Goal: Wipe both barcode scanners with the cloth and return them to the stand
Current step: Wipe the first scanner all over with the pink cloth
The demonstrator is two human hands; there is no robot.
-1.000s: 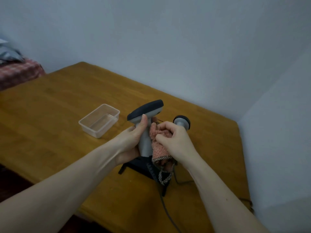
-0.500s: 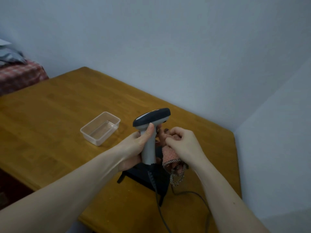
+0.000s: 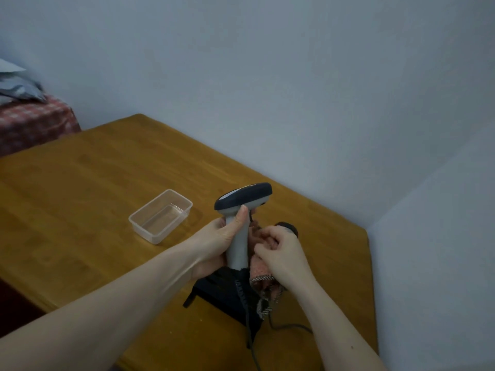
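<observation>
My left hand (image 3: 218, 243) grips the pale grey handle of a barcode scanner (image 3: 242, 202) with a dark head, holding it upright above the black stand (image 3: 222, 294). My right hand (image 3: 281, 253) is closed on a pink woven cloth (image 3: 263, 275), pressed against the right side of the scanner's handle. The cloth's fringed end hangs down over the stand. The dark round head of a second scanner (image 3: 290, 227) shows just behind my right hand; the rest of it is hidden. A dark cable (image 3: 247, 317) runs down from the held scanner.
A clear plastic tub (image 3: 160, 215) sits on the wooden table (image 3: 80, 196) left of the scanner. Another cable (image 3: 289, 326) trails toward the table's right edge. Walls meet in a corner close behind and to the right. A checked cloth-covered surface (image 3: 32, 121) lies far left.
The cloth and my right hand have slid down the scanner's handle from under its head. The second scanner's head, hidden half a second ago, shows again behind my right hand.
</observation>
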